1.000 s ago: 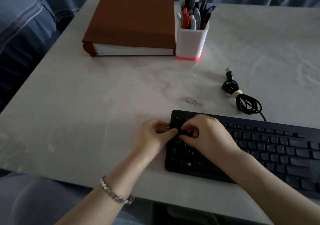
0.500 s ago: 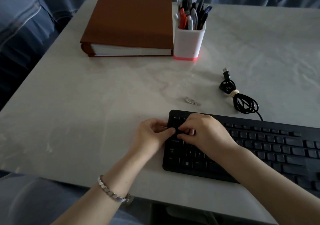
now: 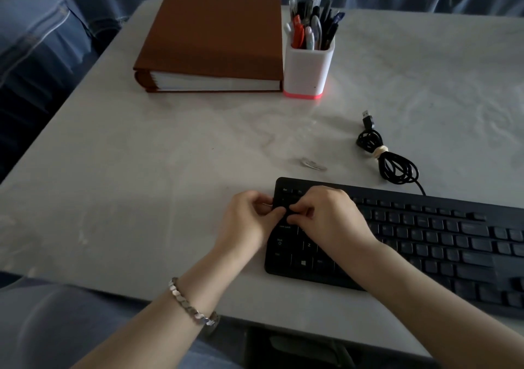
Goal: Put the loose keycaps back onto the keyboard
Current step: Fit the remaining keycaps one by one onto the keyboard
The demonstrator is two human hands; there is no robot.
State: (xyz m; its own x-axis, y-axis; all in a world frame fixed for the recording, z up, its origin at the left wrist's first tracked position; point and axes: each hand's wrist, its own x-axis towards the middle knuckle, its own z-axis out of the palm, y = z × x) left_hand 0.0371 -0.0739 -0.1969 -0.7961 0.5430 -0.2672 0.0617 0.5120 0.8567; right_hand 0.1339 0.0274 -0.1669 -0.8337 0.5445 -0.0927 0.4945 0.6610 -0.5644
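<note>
While at keyboard [image 3: 431,244] edge, left hand [image 3: 246,224], right hand [image 3: 330,219].

Left hand [image 3: 247,224] and right hand [image 3: 330,222] meet, fingers [image 3: 304,213] curled inward.

Dim, soft daylight, with faint sheen on the tabletop [image 3: 170,170]. Slight blur overall. Wide-angle bending shows at the edges

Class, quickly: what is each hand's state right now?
Left hand: fingers curled, thumb tip on the keyboard; a hold cannot be told.
Right hand: fingers pinched at the same keys; what they hold cannot be told.
</note>
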